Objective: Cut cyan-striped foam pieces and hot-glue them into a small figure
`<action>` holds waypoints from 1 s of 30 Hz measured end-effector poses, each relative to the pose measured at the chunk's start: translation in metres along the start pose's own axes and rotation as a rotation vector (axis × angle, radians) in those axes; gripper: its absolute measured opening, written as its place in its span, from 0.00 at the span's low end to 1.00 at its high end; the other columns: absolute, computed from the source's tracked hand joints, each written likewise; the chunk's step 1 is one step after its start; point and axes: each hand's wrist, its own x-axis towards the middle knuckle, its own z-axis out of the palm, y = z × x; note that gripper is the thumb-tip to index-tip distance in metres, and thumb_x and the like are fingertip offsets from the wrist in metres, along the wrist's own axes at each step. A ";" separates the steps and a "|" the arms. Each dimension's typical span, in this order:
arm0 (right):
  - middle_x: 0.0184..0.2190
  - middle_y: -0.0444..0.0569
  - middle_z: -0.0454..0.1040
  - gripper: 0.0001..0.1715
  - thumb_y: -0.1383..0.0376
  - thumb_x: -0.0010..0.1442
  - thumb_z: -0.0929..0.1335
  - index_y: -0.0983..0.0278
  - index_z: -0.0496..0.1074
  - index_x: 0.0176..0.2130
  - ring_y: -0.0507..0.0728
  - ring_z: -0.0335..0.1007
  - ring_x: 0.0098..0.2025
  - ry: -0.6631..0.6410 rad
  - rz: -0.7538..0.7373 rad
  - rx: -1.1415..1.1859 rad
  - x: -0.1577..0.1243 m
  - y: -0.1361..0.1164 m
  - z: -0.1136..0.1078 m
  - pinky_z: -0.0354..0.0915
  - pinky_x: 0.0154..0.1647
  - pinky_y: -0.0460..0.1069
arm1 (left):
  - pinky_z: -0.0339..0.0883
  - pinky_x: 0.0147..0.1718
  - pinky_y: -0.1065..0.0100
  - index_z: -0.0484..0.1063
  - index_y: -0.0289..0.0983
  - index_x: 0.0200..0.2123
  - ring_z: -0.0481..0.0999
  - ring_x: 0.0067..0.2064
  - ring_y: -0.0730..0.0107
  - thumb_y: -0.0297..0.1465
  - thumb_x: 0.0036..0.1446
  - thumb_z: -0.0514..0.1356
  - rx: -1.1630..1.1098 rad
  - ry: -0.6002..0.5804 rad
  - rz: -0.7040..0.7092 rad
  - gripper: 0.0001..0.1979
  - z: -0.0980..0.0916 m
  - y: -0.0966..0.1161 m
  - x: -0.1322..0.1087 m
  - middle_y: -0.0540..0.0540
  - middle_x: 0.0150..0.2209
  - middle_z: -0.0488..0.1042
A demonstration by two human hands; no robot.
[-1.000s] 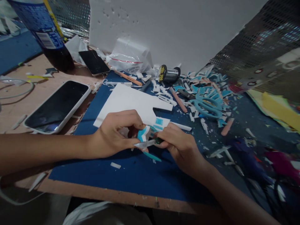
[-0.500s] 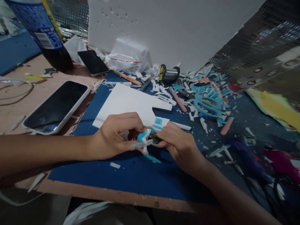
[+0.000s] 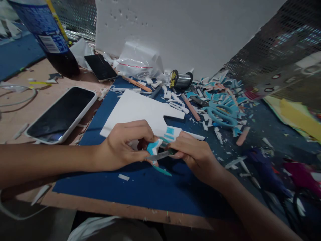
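Note:
My left hand (image 3: 127, 142) pinches a small blue-and-white foam piece (image 3: 151, 148) between thumb and fingers, above the blue mat (image 3: 160, 195). A thin teal strip (image 3: 162, 170) pokes out just under those fingertips. Closed around a dark handle, my right hand (image 3: 193, 154) holds a craft knife (image 3: 159, 156). Its blade points left across the foam piece, close to my left thumb; whether it is cutting in cannot be made out. Behind the hands lies a notched white foam sheet (image 3: 137, 108), beside a white piece with blue patches (image 3: 170, 131).
Blue-handled scissors (image 3: 222, 113) and a heap of foam scraps (image 3: 225, 88) lie at right, with a wire spool (image 3: 180, 79) nearby. A phone (image 3: 62, 113) rests at left; a bottle (image 3: 50, 40) stands behind it. Glue guns (image 3: 265, 170) sit at far right.
The knife blade has shifted slightly right and tilted, its right end higher. A white sliver that stuck out right of the foam piece no longer shows. Both hands stay nearly in place.

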 end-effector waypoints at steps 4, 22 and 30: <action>0.23 0.46 0.70 0.08 0.75 0.63 0.60 0.65 0.67 0.36 0.52 0.57 0.24 0.018 -0.007 -0.011 0.000 -0.001 0.001 0.57 0.27 0.48 | 0.66 0.23 0.75 0.68 0.35 0.30 0.69 0.25 0.77 0.31 0.46 0.70 -0.005 0.002 -0.008 0.13 0.000 0.000 0.000 0.47 0.29 0.71; 0.24 0.47 0.72 0.10 0.77 0.61 0.61 0.64 0.66 0.34 0.53 0.62 0.27 0.046 -0.006 -0.003 -0.001 0.000 0.005 0.60 0.28 0.47 | 0.67 0.24 0.76 0.69 0.35 0.31 0.69 0.25 0.76 0.35 0.47 0.69 0.021 0.000 0.038 0.14 -0.002 0.002 0.000 0.47 0.26 0.72; 0.23 0.46 0.71 0.11 0.76 0.61 0.60 0.64 0.67 0.33 0.52 0.60 0.25 0.039 0.043 -0.043 -0.002 0.000 0.009 0.61 0.30 0.48 | 0.66 0.25 0.75 0.68 0.34 0.31 0.69 0.26 0.76 0.35 0.49 0.68 0.025 -0.046 -0.021 0.13 -0.001 0.001 -0.002 0.47 0.28 0.71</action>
